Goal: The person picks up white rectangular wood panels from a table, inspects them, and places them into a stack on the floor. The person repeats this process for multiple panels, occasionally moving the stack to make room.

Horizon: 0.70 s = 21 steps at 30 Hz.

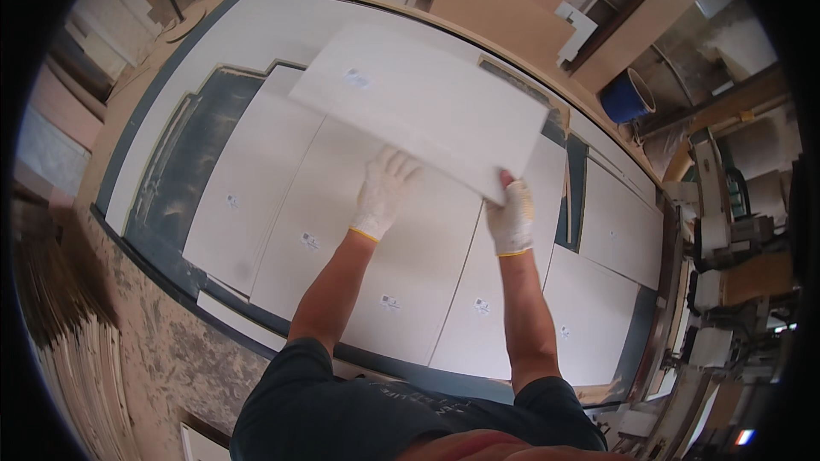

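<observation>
A white rectangular panel [427, 98] with a small label near its left side is lifted at a slant over the table and slightly blurred. My right hand [512, 213], in a white work glove with a yellow cuff, grips its near right corner, thumb on the top face. My left hand [384, 192], gloved the same way, reaches toward the panel's near long edge, fingers stretched out and a little apart. Whether those fingertips touch the edge is hard to tell. Beneath both hands lie several flat white labelled panels [376, 248], side by side.
The panels rest on a large dark table bed [184, 179] dusted with sawdust. Narrow white offcut strips [154, 145] line its left side. A blue bucket [628, 96] stands beyond at the right. Brown boards [504, 0] lie past the far edge; machinery [717, 230] is at the right.
</observation>
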Each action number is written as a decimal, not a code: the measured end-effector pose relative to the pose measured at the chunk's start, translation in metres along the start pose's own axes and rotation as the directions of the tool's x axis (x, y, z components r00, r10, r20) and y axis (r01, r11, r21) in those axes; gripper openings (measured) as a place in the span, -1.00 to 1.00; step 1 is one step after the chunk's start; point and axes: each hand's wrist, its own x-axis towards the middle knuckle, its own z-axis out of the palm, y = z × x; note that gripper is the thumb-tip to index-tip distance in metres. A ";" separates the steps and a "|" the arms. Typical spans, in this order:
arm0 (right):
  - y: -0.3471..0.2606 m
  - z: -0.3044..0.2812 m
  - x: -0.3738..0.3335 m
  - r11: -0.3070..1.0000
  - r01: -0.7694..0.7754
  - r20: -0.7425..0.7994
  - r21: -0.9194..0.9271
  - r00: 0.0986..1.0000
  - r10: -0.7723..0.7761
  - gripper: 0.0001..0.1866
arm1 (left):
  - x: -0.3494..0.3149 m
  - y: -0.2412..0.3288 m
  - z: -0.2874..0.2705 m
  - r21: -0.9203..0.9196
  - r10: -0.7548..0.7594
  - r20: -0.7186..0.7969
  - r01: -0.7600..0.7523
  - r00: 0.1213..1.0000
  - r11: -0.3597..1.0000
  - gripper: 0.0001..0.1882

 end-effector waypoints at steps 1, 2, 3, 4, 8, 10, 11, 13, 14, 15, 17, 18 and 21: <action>0.029 0.022 -0.015 0.997 -0.066 0.037 -0.049 0.997 0.068 -0.67 | 0.002 0.031 -0.005 -0.025 -0.013 -0.140 0.009 0.990 1.000 -0.56; 0.060 0.045 -0.027 0.984 -0.176 0.049 -0.034 0.983 0.178 -0.68 | 0.002 0.064 -0.012 -0.048 -0.024 -0.223 0.014 0.975 0.999 -0.62; 0.086 0.063 -0.033 0.958 -0.285 0.122 0.029 0.952 0.279 -0.68 | -0.004 0.095 -0.022 0.102 0.024 -0.388 0.017 0.921 0.995 -0.65; 0.104 0.073 -0.035 0.933 -0.355 0.165 -0.057 0.918 0.359 -0.66 | -0.018 0.126 -0.032 0.252 0.117 -0.402 -0.014 0.908 0.968 -0.68; 0.154 0.105 0.030 0.963 -0.206 0.511 -0.175 0.817 0.268 -0.55 | -0.058 0.234 -0.075 0.471 0.233 -0.430 -0.003 0.872 0.882 -0.62; 0.162 0.116 0.107 0.769 -0.022 0.145 -0.638 0.978 0.148 -0.55 | -0.076 0.272 -0.095 0.407 0.155 -0.421 0.034 0.894 0.913 -0.57; 0.156 0.109 0.146 0.572 0.106 0.178 -0.813 0.982 0.071 -0.52 | -0.082 0.285 -0.105 0.424 0.168 -0.524 0.086 0.835 0.901 -0.56; 0.155 0.105 0.217 0.204 0.189 0.176 -0.960 0.981 -0.080 -0.43 | -0.088 0.305 -0.123 0.433 0.173 -0.579 0.121 0.796 0.893 -0.53; 0.152 0.102 0.251 0.108 0.171 0.166 -0.979 0.985 -0.049 -0.40 | -0.089 0.312 -0.132 0.437 0.195 -0.640 0.144 0.743 0.888 -0.52; 0.154 0.102 0.281 -0.076 0.186 0.195 -0.980 0.972 -0.132 -0.37 | -0.091 0.316 -0.139 0.475 0.186 -0.600 0.158 0.778 0.866 -0.53; 0.158 0.104 0.335 -0.238 0.083 0.128 -0.968 0.975 -0.181 -0.34 | -0.096 0.321 -0.151 0.476 0.203 -0.654 0.188 0.728 0.859 -0.57; 0.157 0.106 0.363 -0.333 0.019 0.056 -0.943 0.993 -0.103 -0.29 | -0.100 0.322 -0.156 0.433 0.182 -0.684 0.193 0.706 0.880 -0.60; 0.170 0.099 0.407 -0.315 -0.056 -0.024 -0.948 0.994 -0.104 -0.33 | -0.111 0.324 -0.168 0.402 0.148 -0.783 0.310 0.605 0.861 -0.66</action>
